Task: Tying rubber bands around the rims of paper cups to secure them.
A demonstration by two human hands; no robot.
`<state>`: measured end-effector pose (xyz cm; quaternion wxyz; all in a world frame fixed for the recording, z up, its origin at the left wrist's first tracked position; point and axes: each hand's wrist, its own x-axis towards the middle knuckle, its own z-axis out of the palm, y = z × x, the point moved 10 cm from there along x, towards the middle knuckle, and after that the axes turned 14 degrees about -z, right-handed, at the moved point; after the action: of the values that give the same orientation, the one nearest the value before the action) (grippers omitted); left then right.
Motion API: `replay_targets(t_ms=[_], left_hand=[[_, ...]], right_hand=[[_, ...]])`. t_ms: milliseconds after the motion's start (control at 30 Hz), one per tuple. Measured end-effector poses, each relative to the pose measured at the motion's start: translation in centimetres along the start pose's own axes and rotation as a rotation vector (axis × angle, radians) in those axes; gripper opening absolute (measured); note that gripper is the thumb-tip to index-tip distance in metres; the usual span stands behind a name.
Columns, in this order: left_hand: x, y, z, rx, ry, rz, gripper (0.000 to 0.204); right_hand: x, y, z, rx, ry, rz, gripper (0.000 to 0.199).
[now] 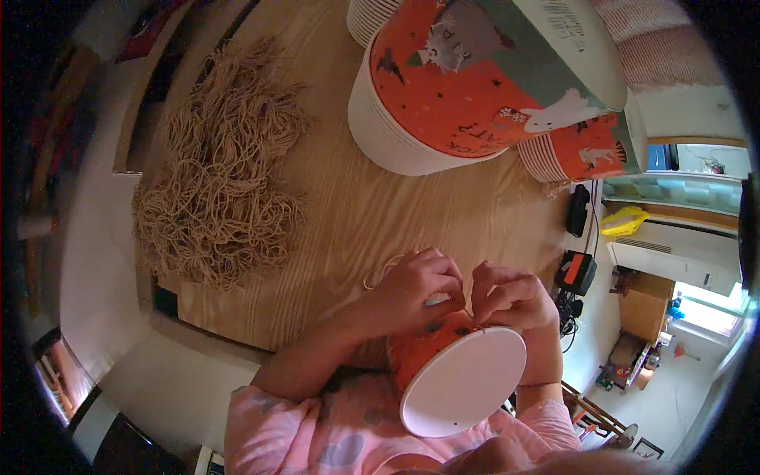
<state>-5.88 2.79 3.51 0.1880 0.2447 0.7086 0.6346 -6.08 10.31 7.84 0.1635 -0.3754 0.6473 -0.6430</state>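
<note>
A paper bucket [463, 384] leans against my body, with its round white end facing up toward me and its orange printed side turned toward the table. At its upper side my left hand [431, 285] is closed in a pinch on a thin piece of twine [381, 271], which loops out beside the knuckles. Close by, my right hand [511, 294] pinches at the same spot, its fingertips drawn together. A fine strand seems to run between the hands down to the bucket's edge. The fingers partly hide it.
A heap of tan twine [226, 170] lies on the left of the wooden table [332, 229]. Large nested orange-and-green paper buckets [459, 95] stand at the far side, with a smaller stack [582, 150] beside them. Black chargers and cables [575, 273] are at the right edge.
</note>
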Motion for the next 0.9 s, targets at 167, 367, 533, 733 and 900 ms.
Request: replay_targets(t_ms=[167, 367, 533, 733, 900], left_hand=[[0.0, -0.3, 0.1, 0.030, -0.013, -0.025, 0.010], [0.3, 0.3, 0.1, 0.064, 0.011, 0.006, 0.011], [-0.2, -0.4, 0.3, 0.062, 0.021, -0.034, 0.010], [0.1, -1.0, -0.9, 0.027, 0.173, -0.113, 0.009], [-0.2, -0.1, -2.8, 0.018, 0.340, -0.094, 0.006]], right_hand=[[0.1, -0.5, 0.9, 0.024, -0.149, -0.021, 0.009], [-0.4, -0.6, 0.3, -0.039, -0.103, 0.056, 0.011], [-1.4, -2.0, -1.5, 0.076, 0.109, 0.028, 0.017], [-3.2, -4.1, 0.3, -0.237, 0.095, 0.164, 0.021], [-6.5, -4.7, -0.8, -0.399, 0.372, 0.182, 0.026]])
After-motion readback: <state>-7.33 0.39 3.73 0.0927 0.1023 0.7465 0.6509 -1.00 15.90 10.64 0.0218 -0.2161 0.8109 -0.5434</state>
